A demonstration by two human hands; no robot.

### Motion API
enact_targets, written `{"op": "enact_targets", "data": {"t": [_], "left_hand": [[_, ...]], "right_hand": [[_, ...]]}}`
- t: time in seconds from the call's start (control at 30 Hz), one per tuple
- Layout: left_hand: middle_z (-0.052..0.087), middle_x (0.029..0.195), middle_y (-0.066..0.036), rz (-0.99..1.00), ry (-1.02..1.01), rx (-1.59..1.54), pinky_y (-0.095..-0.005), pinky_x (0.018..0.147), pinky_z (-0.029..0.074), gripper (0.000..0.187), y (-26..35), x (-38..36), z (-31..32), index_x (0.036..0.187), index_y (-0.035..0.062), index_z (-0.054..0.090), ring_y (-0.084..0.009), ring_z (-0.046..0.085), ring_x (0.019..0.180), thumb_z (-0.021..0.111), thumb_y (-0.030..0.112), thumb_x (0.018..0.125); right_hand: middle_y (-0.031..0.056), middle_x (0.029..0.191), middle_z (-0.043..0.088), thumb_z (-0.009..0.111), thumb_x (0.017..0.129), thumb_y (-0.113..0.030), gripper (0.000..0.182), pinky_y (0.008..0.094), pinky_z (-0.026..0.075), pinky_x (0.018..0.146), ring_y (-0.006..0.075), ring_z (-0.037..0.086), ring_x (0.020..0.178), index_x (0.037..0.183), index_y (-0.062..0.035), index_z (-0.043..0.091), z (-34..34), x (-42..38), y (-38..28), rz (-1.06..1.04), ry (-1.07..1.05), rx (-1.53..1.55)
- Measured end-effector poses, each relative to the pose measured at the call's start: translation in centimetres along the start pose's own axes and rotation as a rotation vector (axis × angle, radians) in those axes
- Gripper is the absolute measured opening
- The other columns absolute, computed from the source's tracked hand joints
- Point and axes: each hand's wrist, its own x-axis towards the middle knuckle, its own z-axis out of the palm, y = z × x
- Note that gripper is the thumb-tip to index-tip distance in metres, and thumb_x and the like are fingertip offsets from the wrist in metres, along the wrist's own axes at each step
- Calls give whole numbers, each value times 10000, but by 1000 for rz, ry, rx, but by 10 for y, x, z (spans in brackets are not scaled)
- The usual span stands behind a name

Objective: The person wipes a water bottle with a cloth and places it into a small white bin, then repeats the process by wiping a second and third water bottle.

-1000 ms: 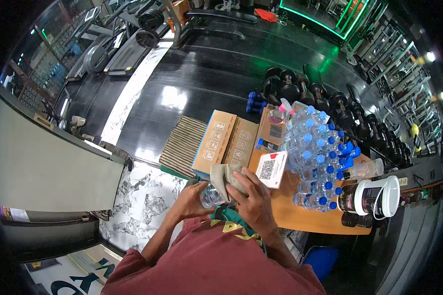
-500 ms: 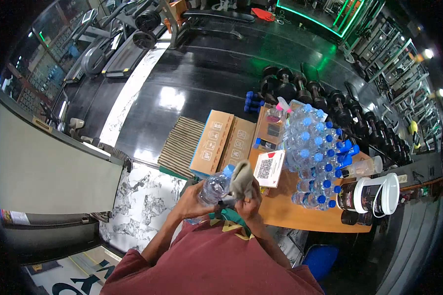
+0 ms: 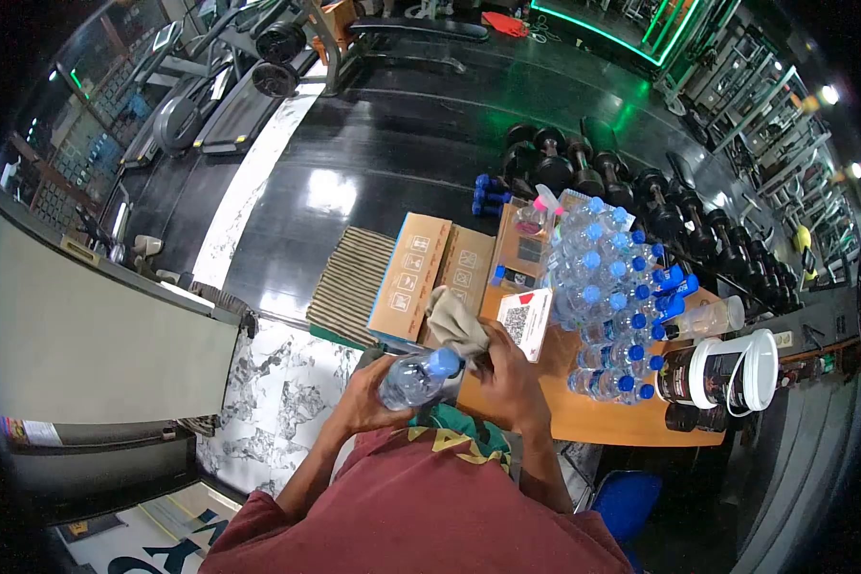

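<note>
A clear plastic water bottle point(image 3: 409, 383) with a blue cap is gripped by my left hand point(image 3: 362, 397), tilted so its cap points up and right. My right hand point(image 3: 515, 383) pinches a beige cloth point(image 3: 456, 325), which hangs out to the left just above the bottle cap. Both hands are in front of my chest, close to the left edge of the orange-brown table point(image 3: 545, 411). Right of my right hand lies a white card with a QR code point(image 3: 524, 323).
Several blue-capped water bottles point(image 3: 593, 277) stand grouped on the table. White tubs point(image 3: 751, 371) stand at its right end. Cardboard boxes point(image 3: 416, 277) and a striped box point(image 3: 354, 287) lie beyond my hands. Dumbbells point(image 3: 584, 167) line the floor behind, and a blue chair point(image 3: 627, 502) is below right.
My right hand has moved right and slightly down, and the cloth has opened out from its bunched shape, shifting left. The bottle has tipped further to the right.
</note>
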Motion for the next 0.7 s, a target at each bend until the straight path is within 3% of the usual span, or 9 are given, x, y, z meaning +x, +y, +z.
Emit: {"op": "enact_targets", "data": {"t": [0.07, 0.17, 0.23, 0.3, 0.37, 0.47, 0.53, 0.63, 0.7], "left_hand": [[606, 1000, -168, -43, -12, -82, -337, 816, 475, 634, 10, -1, -1, 1119, -26, 514, -267, 607, 940, 765, 188, 577], [604, 1017, -166, -85, -27, -107, -338, 829, 472, 639, 15, 1, -2, 1129, -23, 511, -273, 604, 947, 765, 188, 581], [604, 1025, -165, -80, -43, -49, -337, 837, 470, 637, 11, 2, 0, 1130, -21, 510, -276, 604, 950, 764, 186, 584], [601, 1041, -171, -17, -9, -66, -339, 842, 469, 629, -3, 2, 6, 1134, -14, 511, -282, 599, 966, 758, 181, 590], [599, 1040, -174, -8, 1, -35, -344, 838, 469, 628, -9, 0, 9, 1134, -12, 513, -286, 597, 967, 758, 185, 590], [595, 1036, -179, 13, -14, 67, -356, 832, 470, 633, -2, 1, 3, 1136, -10, 515, -300, 592, 966, 758, 194, 587], [593, 1033, -181, 25, -57, 139, -364, 830, 470, 639, 5, -1, -1, 1138, -9, 516, -311, 589, 963, 760, 198, 585], [590, 1034, -180, -36, -61, 1, -370, 827, 472, 644, 6, -1, -1, 1133, -12, 517, -324, 586, 957, 762, 203, 578], [587, 1038, -179, 6, -42, 62, -370, 822, 473, 647, -7, -2, 2, 1133, -12, 516, -326, 583, 962, 764, 209, 578]], "right_hand": [[166, 1130, 532, 507, 778, 51, 410, 390, 453, 829, 367, 550, 986, 1183, 11, 455, -1, 0, 9, 174, -41, -60], [187, 1108, 527, 527, 796, -26, 385, 451, 425, 818, 394, 520, 1008, 1173, -10, 452, 5, -7, 13, 201, 156, 211], [172, 1163, 502, 549, 754, 22, 429, 445, 427, 855, 388, 501, 1054, 1170, -31, 461, 7, -11, 1, 172, 172, 266], [146, 1182, 508, 548, 741, 69, 455, 381, 432, 888, 332, 510, 1074, 1181, -15, 466, 4, -5, -20, -157, 49, 26], [146, 1205, 492, 564, 719, 88, 484, 390, 408, 922, 320, 474, 1129, 1180, -23, 469, 6, -3, -20, -225, 2, -50], [153, 1188, 498, 532, 746, 84, 448, 376, 426, 896, 332, 499, 1090, 1178, -15, 466, 1, -4, -7, -123, 7, -22], [172, 1203, 478, 539, 732, 50, 488, 418, 402, 933, 378, 477, 1109, 1204, -36, 451, 1, -9, 6, 287, -44, 145], [192, 1170, 496, 509, 766, 24, 438, 429, 393, 929, 395, 486, 1089, 1197, -28, 457, 8, -12, 5, 112, 223, 95], [195, 1190, 483, 523, 740, 47, 463, 414, 384, 946, 388, 472, 1113, 1193, -26, 464, 7, -12, -8, 85, 223, 172]]}}
